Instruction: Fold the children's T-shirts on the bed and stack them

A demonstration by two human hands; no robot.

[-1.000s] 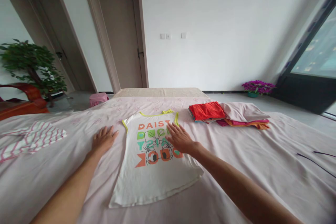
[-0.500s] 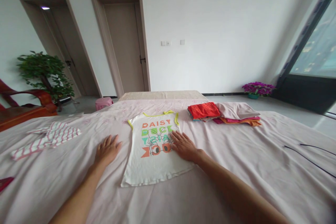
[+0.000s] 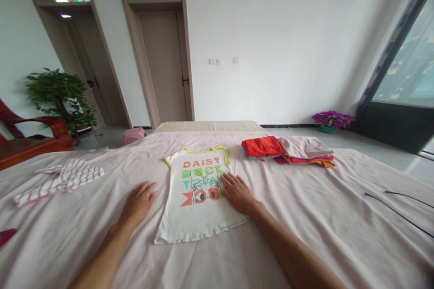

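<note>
Head view: shirt [image 3: 200,217] already spread flat, hem slightly rippled; right hand [image 3: 238,194] on its 3 o'clock edge, left hand [image 3: 139,203] beside its 9 on sheet [image 3: 305,207], both hands' fingers loosely spread, gripping nothing; pile [image 3: 262,146] near its 2.

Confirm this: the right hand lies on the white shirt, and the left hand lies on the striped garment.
Not quite: the head view shows the left hand on the pale sheet, short of the striped garment. The right hand does lie on the white shirt.
</note>
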